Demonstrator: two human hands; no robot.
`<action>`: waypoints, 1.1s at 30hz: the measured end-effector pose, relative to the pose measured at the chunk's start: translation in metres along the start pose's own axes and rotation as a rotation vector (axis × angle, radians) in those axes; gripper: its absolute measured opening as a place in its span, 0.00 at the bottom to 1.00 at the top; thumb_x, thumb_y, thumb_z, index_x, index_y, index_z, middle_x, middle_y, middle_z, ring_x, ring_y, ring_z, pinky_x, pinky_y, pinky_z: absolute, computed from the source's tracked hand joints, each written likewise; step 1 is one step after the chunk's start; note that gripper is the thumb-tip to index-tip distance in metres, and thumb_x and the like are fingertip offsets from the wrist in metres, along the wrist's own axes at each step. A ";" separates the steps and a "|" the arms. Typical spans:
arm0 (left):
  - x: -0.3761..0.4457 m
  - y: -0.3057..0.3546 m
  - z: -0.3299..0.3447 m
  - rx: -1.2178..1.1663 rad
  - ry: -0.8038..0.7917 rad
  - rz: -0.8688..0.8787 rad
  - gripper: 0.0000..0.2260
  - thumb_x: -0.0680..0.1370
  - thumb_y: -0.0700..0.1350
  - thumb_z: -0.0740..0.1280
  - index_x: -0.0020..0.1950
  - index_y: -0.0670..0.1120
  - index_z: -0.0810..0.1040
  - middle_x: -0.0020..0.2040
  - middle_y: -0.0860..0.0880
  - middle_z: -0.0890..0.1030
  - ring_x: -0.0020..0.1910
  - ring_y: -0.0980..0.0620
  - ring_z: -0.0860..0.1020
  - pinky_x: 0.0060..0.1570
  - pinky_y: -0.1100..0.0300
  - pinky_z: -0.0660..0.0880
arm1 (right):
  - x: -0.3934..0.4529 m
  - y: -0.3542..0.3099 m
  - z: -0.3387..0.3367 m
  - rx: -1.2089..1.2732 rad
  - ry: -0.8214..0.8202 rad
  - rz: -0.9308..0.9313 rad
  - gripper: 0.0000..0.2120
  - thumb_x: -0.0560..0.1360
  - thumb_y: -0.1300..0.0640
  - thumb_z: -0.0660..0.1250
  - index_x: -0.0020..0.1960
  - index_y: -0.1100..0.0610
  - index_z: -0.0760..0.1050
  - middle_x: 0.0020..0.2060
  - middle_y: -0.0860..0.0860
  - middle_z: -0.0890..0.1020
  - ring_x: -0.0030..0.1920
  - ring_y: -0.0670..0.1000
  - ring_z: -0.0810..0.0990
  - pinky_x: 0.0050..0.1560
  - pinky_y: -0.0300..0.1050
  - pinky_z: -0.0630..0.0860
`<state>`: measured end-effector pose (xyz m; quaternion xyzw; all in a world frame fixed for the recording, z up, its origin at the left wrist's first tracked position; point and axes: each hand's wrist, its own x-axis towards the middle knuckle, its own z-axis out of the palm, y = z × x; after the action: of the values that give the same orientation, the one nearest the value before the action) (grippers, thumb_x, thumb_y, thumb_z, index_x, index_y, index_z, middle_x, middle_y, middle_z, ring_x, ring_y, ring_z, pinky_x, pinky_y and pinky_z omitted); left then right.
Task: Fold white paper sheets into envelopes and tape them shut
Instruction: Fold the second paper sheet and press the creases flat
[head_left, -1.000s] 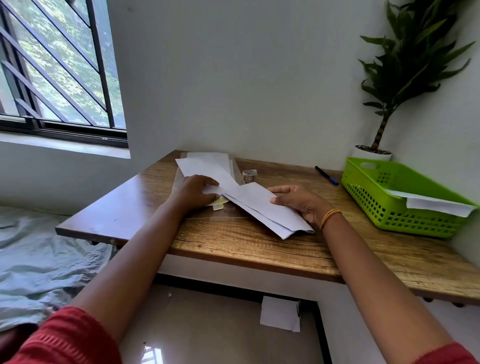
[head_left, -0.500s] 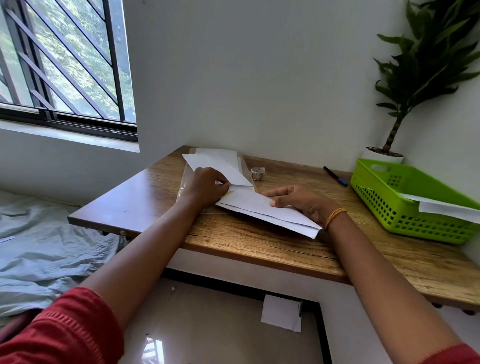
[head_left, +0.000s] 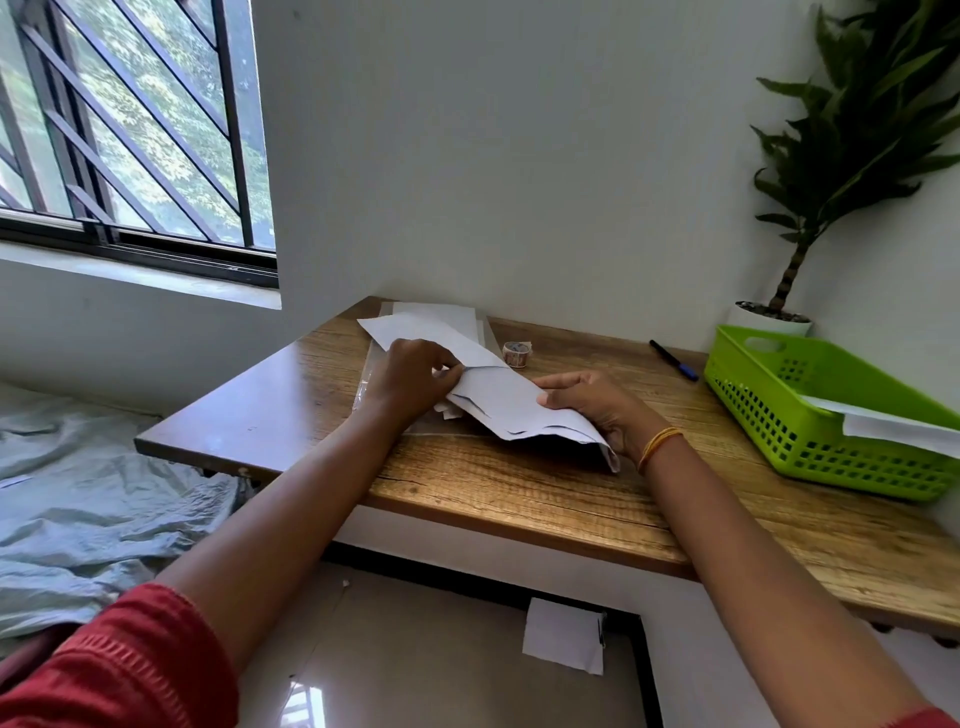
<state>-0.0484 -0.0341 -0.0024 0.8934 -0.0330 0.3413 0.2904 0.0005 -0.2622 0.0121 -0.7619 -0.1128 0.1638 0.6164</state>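
A folded white paper sheet (head_left: 501, 400) is lifted a little above the wooden desk (head_left: 545, 483), tilted down to the right. My left hand (head_left: 410, 376) pinches its left end between thumb and fingers. My right hand (head_left: 597, 408) grips its right part, thumb on top and fingers under the paper. More white sheets (head_left: 441, 317) lie in a stack at the desk's back left, partly under the held sheet. A small roll of patterned tape (head_left: 517, 354) stands just behind the paper.
A green plastic basket (head_left: 810, 415) with white paper (head_left: 893, 423) in it sits at the right. A black pen (head_left: 672, 359) lies near it. A potted plant (head_left: 779, 312) stands in the corner. A paper piece (head_left: 563, 642) lies on the floor below.
The folded sheet has risen off the desk. My right hand has gone from lying flat on it to gripping it. My left hand now pinches the left end.
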 end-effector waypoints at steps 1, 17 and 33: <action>0.000 0.000 0.000 0.002 -0.003 -0.005 0.09 0.73 0.45 0.71 0.47 0.42 0.85 0.46 0.45 0.85 0.46 0.49 0.82 0.49 0.53 0.77 | 0.001 0.000 0.003 0.008 0.015 -0.004 0.17 0.72 0.69 0.68 0.60 0.64 0.77 0.45 0.60 0.83 0.35 0.50 0.83 0.32 0.38 0.80; 0.004 -0.002 0.008 0.013 -0.054 0.069 0.04 0.70 0.44 0.72 0.41 0.46 0.85 0.40 0.50 0.86 0.33 0.55 0.79 0.45 0.54 0.78 | 0.006 0.006 0.007 -0.176 0.169 0.040 0.24 0.65 0.58 0.78 0.54 0.73 0.77 0.44 0.64 0.83 0.38 0.57 0.81 0.43 0.48 0.79; 0.003 0.004 0.007 -0.094 0.044 0.132 0.02 0.68 0.38 0.74 0.37 0.39 0.84 0.38 0.47 0.77 0.31 0.49 0.76 0.34 0.60 0.73 | -0.001 -0.005 0.008 0.131 0.137 0.229 0.07 0.70 0.64 0.74 0.44 0.68 0.79 0.34 0.61 0.84 0.26 0.52 0.81 0.27 0.42 0.80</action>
<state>-0.0428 -0.0408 -0.0028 0.8670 -0.1014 0.3773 0.3094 -0.0033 -0.2537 0.0160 -0.7374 0.0282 0.1879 0.6482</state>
